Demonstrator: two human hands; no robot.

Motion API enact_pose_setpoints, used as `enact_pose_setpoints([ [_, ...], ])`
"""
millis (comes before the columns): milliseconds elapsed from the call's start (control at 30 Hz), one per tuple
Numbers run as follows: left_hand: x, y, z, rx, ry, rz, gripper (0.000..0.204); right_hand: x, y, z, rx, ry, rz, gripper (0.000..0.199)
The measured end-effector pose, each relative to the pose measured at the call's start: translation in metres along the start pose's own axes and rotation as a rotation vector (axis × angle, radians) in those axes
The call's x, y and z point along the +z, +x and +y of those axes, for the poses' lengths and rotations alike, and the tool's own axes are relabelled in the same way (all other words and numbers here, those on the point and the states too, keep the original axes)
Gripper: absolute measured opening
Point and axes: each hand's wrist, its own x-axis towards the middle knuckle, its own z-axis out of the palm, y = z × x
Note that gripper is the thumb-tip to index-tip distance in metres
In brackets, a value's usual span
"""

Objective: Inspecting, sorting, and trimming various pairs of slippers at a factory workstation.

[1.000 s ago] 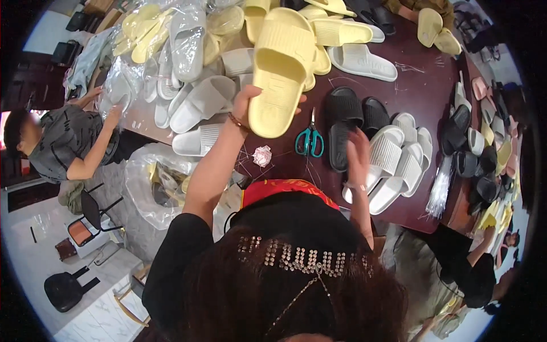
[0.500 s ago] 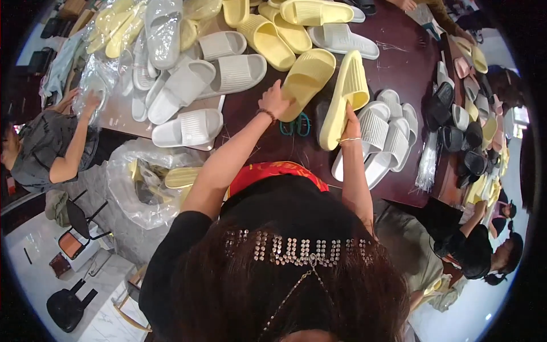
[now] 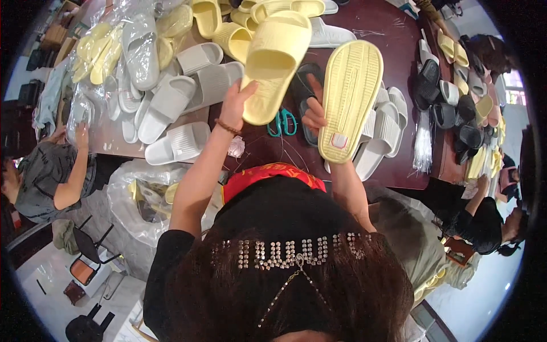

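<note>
The dark table [image 3: 387,23] spreads from ten to two o'clock, piled with grey slides [image 3: 171,102] at ten and black ones [image 3: 456,108] at two. My left hand [image 3: 235,104] is clamped on a yellow slide [image 3: 273,62], strap up, at twelve. My right hand [image 3: 314,113] grips its partner, the sole-up slide [image 3: 348,97], at one. The green scissors [image 3: 282,121] lie just beneath. Both grips sit at the heels, so I judge either slide could tip out and knock the scissors.
</note>
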Motion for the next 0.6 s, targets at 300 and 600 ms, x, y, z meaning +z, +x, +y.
enact_pose_setpoints([
  [300,-0.055,0.014,0.070,0.149,0.423,-0.127,0.030,0.010,0.008,-0.033,0.303,-1.711,-0.287,0.059],
  [600,-0.034,0.001,0.071,0.409,0.534,0.132,0.026,0.019,0.030,-0.043,0.137,-2.530,0.455,0.038],
])
